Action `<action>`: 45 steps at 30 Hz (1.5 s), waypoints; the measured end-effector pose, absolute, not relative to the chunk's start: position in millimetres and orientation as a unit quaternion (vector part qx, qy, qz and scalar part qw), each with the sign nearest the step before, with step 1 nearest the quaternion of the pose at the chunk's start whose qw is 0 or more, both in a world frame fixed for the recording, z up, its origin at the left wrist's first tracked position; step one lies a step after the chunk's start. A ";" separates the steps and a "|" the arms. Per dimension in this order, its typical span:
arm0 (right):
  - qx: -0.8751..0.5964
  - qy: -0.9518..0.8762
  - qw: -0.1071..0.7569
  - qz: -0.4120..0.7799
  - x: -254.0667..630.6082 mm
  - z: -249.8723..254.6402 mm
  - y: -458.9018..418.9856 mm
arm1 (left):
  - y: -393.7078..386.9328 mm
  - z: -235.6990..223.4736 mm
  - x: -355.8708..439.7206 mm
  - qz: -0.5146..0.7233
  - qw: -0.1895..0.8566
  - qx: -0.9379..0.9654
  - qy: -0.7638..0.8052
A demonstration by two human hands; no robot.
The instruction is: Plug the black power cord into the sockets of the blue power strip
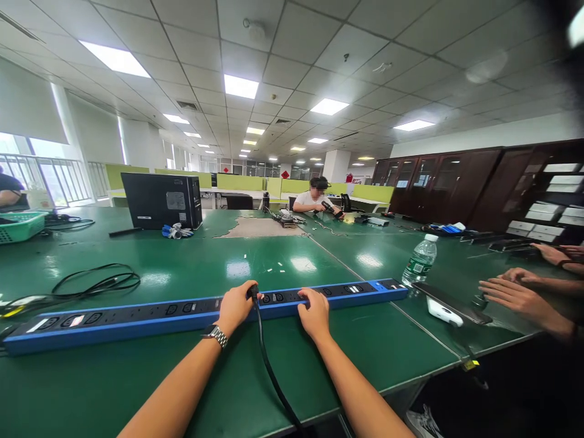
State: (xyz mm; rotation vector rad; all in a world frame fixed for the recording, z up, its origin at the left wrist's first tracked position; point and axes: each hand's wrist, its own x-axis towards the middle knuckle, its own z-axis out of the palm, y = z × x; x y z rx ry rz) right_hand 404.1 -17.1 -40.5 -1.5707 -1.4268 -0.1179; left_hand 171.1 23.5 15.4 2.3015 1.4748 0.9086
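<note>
A long blue and black power strip lies across the green table, with rows of sockets along its top. Wearing a metal-banded watch, my left hand is closed around the black plug of a power cord, at the strip's top near the middle. From that plug the black cord runs down over the table's front edge. Whether the plug sits fully in a socket cannot be seen. My right hand grips the strip farther right, its fingers curled over the top and its thumb at the front side.
A water bottle, a dark flat device and a white object lie right, near another person's hands. Left are a coiled black cable and a green basket. A computer tower stands behind; someone sits across.
</note>
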 end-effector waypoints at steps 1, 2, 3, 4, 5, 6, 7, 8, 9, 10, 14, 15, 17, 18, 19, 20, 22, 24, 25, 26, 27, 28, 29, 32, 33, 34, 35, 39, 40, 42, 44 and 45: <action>-0.646 -0.586 0.486 -0.048 404.1 -40.7 -17.0 | 24.5 16.1 169.9 0.307 0.135 0.795 0.506; -0.646 -0.586 0.487 -0.047 404.2 -40.9 -16.9 | 25.3 17.0 168.5 0.301 0.140 0.798 0.503; -0.646 -0.585 0.487 -0.047 404.1 -41.0 -16.8 | 26.0 17.9 167.2 0.296 0.145 0.801 0.499; -0.646 -0.585 0.488 -0.047 404.0 -41.0 -16.8 | 26.5 18.8 166.0 0.292 0.148 0.804 0.497; -0.646 -0.584 0.490 -0.048 403.9 -41.0 -16.8 | 27.1 19.7 165.2 0.290 0.149 0.805 0.495; -0.645 -0.584 0.491 -0.048 403.9 -40.9 -16.9 | 27.8 20.3 164.6 0.290 0.150 0.804 0.496; -0.644 -0.584 0.492 -0.049 403.8 -40.8 -17.0 | 28.5 20.6 164.3 0.292 0.150 0.803 0.498; -0.643 -0.585 0.493 -0.050 403.8 -40.6 -17.2 | 29.3 20.6 164.0 0.295 0.150 0.800 0.500; -0.642 -0.585 0.493 -0.051 403.8 -40.4 -17.4 | 30.1 20.2 163.6 0.300 0.152 0.797 0.501; -0.641 -0.586 0.493 -0.051 403.9 -40.3 -17.6 | 30.7 19.5 163.0 0.305 0.154 0.794 0.503; -0.641 -0.586 0.494 -0.052 403.8 -40.1 -17.2 | 31.3 15.3 159.0 0.330 0.165 0.777 0.510; -0.641 -0.585 0.494 -0.052 403.7 -40.2 -17.0 | 31.2 14.5 158.1 0.334 0.169 0.774 0.511; -0.641 -0.585 0.494 -0.051 403.8 -40.4 -16.6 | 31.2 13.9 156.9 0.340 0.176 0.773 0.506; -0.641 -0.586 0.494 -0.050 403.9 -40.6 -16.5 | 31.3 14.0 156.6 0.343 0.179 0.774 0.501; -0.641 -0.586 0.493 -0.050 404.0 -40.7 -16.4 | 31.7 14.2 156.3 0.346 0.181 0.775 0.497; -0.641 -0.586 0.493 -0.049 404.2 -40.9 -16.4 | 32.2 14.6 156.1 0.349 0.183 0.776 0.492; -0.640 -0.587 0.492 -0.050 404.6 -41.1 -16.5 | 33.8 15.1 155.7 0.352 0.185 0.777 0.487; -0.640 -0.587 0.493 -0.051 404.7 -41.1 -16.6 | 35.3 15.4 155.4 0.348 0.184 0.780 0.486; -0.640 -0.587 0.493 -0.052 404.7 -41.1 -16.7 | 35.7 15.4 155.4 0.345 0.180 0.782 0.487; -0.640 -0.586 0.493 -0.053 404.6 -41.0 -16.7 | 35.8 15.4 155.5 0.341 0.175 0.784 0.488; -0.640 -0.586 0.494 -0.053 404.5 -40.9 -16.7 | 35.3 15.4 155.9 0.337 0.169 0.786 0.490; -0.640 -0.586 0.494 -0.054 404.4 -40.9 -16.8 | 34.4 15.5 156.5 0.334 0.161 0.787 0.493; -0.640 -0.586 0.494 -0.054 404.3 -40.8 -16.8 | 32.8 15.6 157.4 0.330 0.153 0.789 0.495; -0.639 -0.587 0.494 -0.055 404.1 -40.8 -16.9 | 25.8 15.9 160.9 0.316 0.123 0.799 0.497; -0.639 -0.587 0.493 -0.055 404.0 -40.8 -17.0 | 23.3 15.7 161.9 0.311 0.111 0.802 0.497; -0.640 -0.588 0.493 -0.055 403.9 -40.9 -17.1 | 20.9 15.5 162.6 0.305 0.100 0.805 0.498; -0.640 -0.588 0.492 -0.054 403.7 -40.9 -17.3 | 19.0 15.1 162.7 0.300 0.090 0.807 0.501; -0.643 -0.590 0.486 -0.052 403.3 -40.9 -18.0 | 15.4 13.6 158.1 0.275 0.061 0.808 0.517; -0.643 -0.591 0.484 -0.052 403.3 -40.9 -18.1 | 15.2 13.5 156.3 0.270 0.055 0.809 0.520; -0.644 -0.592 0.482 -0.053 403.5 -41.1 -18.2 | 15.0 14.0 153.5 0.261 0.047 0.808 0.526; -0.644 -0.592 0.481 -0.054 403.6 -41.4 -18.0 | 14.9 15.8 152.9 0.254 0.042 0.807 0.531; -0.644 -0.593 0.480 -0.055 403.6 -41.7 -17.8 | 14.9 17.2 153.7 0.249 0.041 0.808 0.533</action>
